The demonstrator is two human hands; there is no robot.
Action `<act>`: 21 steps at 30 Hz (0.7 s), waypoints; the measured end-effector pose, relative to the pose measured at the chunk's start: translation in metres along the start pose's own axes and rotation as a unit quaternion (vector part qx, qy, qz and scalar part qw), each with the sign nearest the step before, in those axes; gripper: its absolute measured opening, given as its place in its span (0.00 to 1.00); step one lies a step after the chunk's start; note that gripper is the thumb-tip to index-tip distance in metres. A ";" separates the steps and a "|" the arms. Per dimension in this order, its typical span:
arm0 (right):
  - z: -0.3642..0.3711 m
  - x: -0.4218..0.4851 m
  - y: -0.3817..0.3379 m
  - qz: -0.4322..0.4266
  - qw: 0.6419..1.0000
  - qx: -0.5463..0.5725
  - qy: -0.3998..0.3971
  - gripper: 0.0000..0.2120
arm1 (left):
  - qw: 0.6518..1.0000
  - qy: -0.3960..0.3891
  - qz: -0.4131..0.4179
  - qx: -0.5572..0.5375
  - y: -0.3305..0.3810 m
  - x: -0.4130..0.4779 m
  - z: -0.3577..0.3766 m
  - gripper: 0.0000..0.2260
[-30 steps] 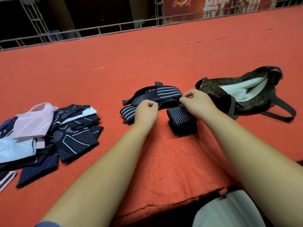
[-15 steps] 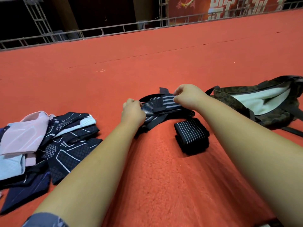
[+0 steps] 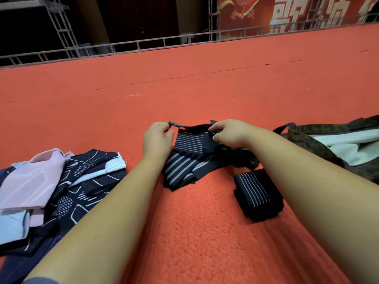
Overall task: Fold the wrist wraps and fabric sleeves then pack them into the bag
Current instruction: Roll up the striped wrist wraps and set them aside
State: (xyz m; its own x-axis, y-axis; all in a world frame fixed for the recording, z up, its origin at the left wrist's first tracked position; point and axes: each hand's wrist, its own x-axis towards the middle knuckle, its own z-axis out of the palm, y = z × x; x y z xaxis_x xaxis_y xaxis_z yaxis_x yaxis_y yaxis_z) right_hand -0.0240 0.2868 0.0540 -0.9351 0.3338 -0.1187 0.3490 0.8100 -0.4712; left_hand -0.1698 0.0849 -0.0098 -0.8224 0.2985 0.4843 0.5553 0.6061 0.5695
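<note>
Between our two hands, out on the red carpet point(image 3: 184, 89), the wrap point(image 3: 189, 140) is stretched with its long axis running left to right. Our left hand point(image 3: 156, 140) pinches the thin strap point(image 3: 174, 124) at the wrap's left tip. Our right hand point(image 3: 231, 133) grips the dark right end between thumb and curled fingers.

A second wrap point(image 3: 180, 171) lies loose just beneath, toward us; we cannot tell whether the two touch. The folded wrap point(image 3: 256, 193) sits nearer us, just beside our right forearm. The bag point(image 3: 320, 138) gapes open beyond that arm on the right, and the sleeves point(image 3: 82, 181) are heaped well apart on the left.

We judge the fold will run along that left-right axis, one end carried across to meet the other. The bag is on the right, so our right hand is the nearer one for packing.
</note>
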 end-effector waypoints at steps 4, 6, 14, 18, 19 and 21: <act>-0.002 -0.004 -0.010 -0.004 0.999 -0.009 0.047 0.19 | 0.993 0.071 0.031 -0.088 0.037 0.010 -0.030 0.06; -0.005 -0.008 -0.016 -0.006 0.998 -0.011 0.064 0.18 | 0.989 0.086 0.017 -0.121 0.055 0.015 -0.043 0.05; -0.003 -0.039 -0.051 -0.099 0.982 0.123 0.105 0.24 | 0.987 0.061 -0.033 -0.142 0.108 0.016 -0.086 0.09; 0.003 -0.054 -0.057 -0.108 0.979 0.126 0.121 0.08 | 0.990 0.046 -0.032 -0.133 0.115 0.015 -0.107 0.11; -0.001 -0.057 -0.058 -0.106 0.975 0.147 0.132 0.09 | 0.991 0.050 -0.027 -0.120 0.116 0.015 -0.113 0.12; -0.010 -0.061 -0.059 -0.102 0.967 0.171 0.157 0.15 | 0.993 0.072 -0.008 -0.097 0.117 0.016 -0.124 0.12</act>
State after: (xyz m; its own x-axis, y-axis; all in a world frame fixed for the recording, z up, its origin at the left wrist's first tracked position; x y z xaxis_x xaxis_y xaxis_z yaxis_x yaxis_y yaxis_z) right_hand 0.0127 0.2235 0.0975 -0.8993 0.3570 0.2527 0.0687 0.6860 -0.7244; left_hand -0.1030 0.0690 0.1473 -0.8129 0.1735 0.5560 0.5673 0.4522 0.6882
